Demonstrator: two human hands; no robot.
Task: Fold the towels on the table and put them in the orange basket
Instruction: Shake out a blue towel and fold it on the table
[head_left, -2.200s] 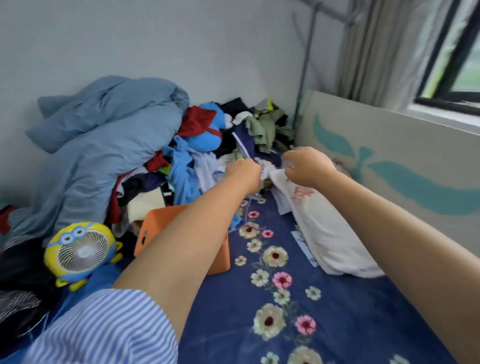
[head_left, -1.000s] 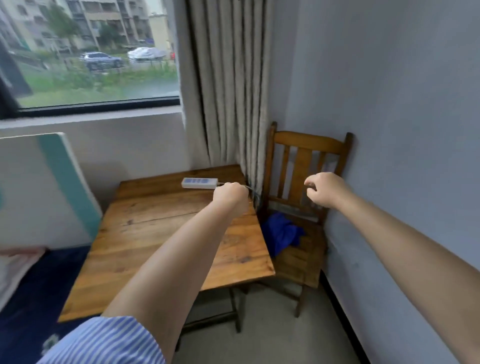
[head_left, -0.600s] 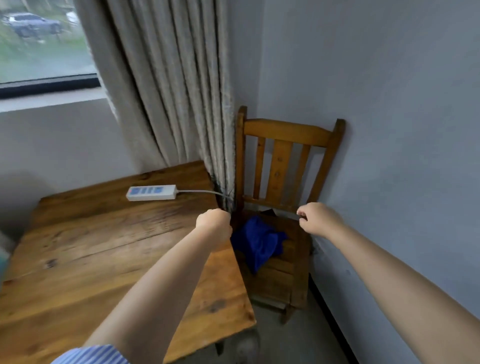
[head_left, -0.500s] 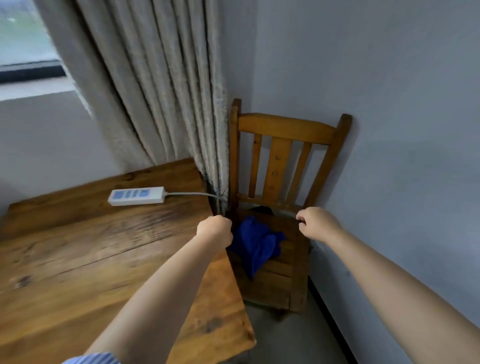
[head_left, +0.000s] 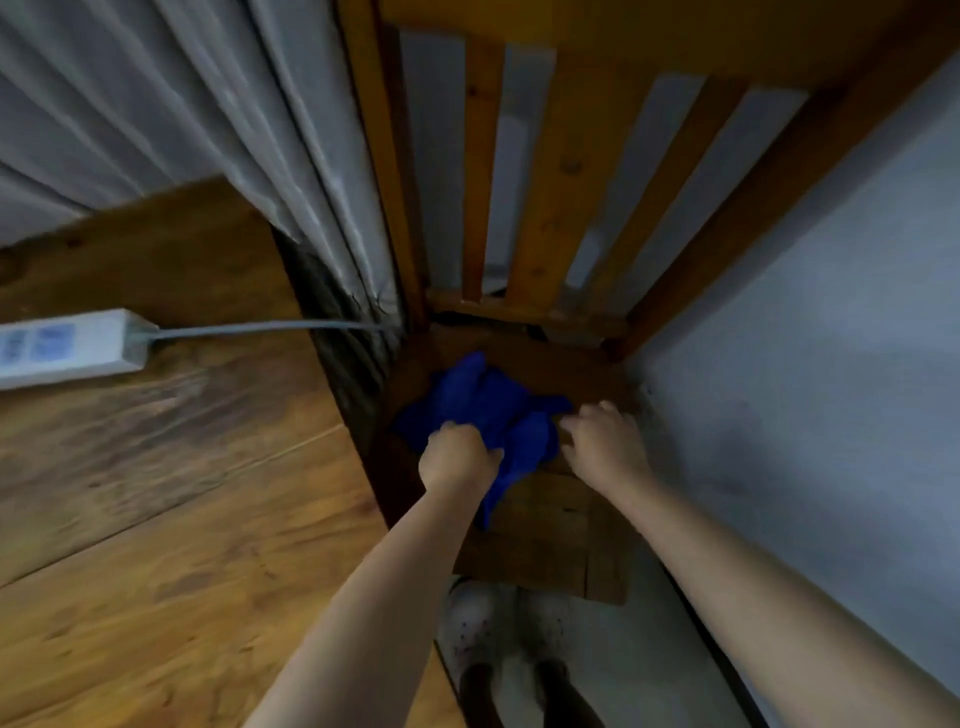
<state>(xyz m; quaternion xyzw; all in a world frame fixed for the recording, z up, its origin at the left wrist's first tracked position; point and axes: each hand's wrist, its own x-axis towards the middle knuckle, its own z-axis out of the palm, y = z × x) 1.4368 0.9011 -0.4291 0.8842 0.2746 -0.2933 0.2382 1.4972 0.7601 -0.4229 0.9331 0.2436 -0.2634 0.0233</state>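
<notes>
A crumpled dark blue towel lies on the seat of a wooden chair in the room's corner. My left hand is closed on the near left part of the towel. My right hand rests at the towel's right edge with its fingers spread, touching the cloth and the seat. The orange basket is out of view.
A wooden table stands left of the chair, with a white power strip and its cable on it. A grey curtain hangs behind. A grey wall closes the right side. My shoes show on the floor below.
I turned from the bed to the corner and leaned in over the chair. Both hands dropped to the blue towel; the left closed on it, the right opened beside it.
</notes>
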